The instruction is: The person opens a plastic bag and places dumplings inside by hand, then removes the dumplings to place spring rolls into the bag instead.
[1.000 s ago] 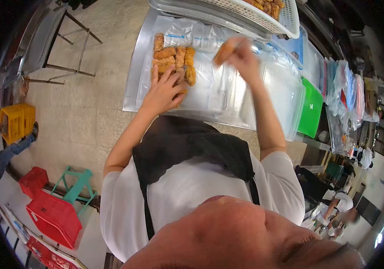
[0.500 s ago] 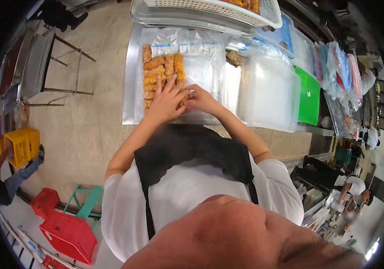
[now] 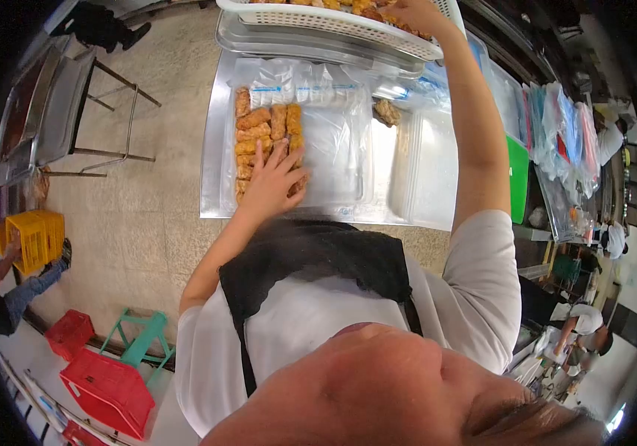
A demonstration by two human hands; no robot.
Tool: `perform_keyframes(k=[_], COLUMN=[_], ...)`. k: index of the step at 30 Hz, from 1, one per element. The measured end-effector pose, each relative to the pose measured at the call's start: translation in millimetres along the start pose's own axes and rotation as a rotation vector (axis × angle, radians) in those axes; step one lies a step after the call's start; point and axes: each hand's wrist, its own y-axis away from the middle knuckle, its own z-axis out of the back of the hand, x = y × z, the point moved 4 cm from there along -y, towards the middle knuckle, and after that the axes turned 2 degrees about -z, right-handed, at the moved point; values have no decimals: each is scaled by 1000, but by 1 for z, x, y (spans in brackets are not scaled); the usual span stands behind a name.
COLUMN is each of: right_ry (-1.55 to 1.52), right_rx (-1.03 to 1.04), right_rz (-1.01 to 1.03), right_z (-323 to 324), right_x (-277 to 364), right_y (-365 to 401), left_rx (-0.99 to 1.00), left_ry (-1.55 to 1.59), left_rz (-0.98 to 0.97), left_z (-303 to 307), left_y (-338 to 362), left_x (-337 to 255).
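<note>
Browned fried rolls (image 3: 253,135) lie packed in rows on the left half of a clear plastic tray or bag (image 3: 337,149), whose upper edge has blue print. My left hand (image 3: 275,177) rests over the lower rolls, open, with its fingers spread and pointing up and away from me. At the top of the view, my right hand (image 3: 416,15) reaches down among more rolls (image 3: 367,9) in a white perforated basket (image 3: 326,16). Its fingertips are at those rolls and partly hidden; I cannot tell whether they grip one.
A metal worktop (image 3: 214,171) holds everything, with clear trays (image 3: 318,53) beneath the basket. A small brown clump (image 3: 387,113), stacked clear plastic (image 3: 426,171) and a green board (image 3: 518,178) are at the right. Red crates (image 3: 107,390) and a yellow crate (image 3: 32,241) stand leftward; people work nearby.
My right hand has left the rolls beside my left hand and stretched up and right into the white basket. My left hand remains over the rolls, and the view has shifted slightly.
</note>
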Motion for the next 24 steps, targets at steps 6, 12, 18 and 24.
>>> perform_keyframes(k=[6, 12, 18, 24], right_ry=[-20, -857, -1132, -1403], right_rx=[87, -665, 71, 575], right_rz=[-33, -47, 48, -342], right_z=[-38, 16, -70, -187], right_x=[5, 24, 125, 169], right_y=[-24, 28, 191, 290], left_rx=[-166, -461, -401, -87], left_ry=[75, 58, 129, 179], left_rz=[31, 189, 180, -30], left_z=[2, 31, 37, 23], left_y=[5, 23, 41, 32], left_x=[8, 26, 43, 14])
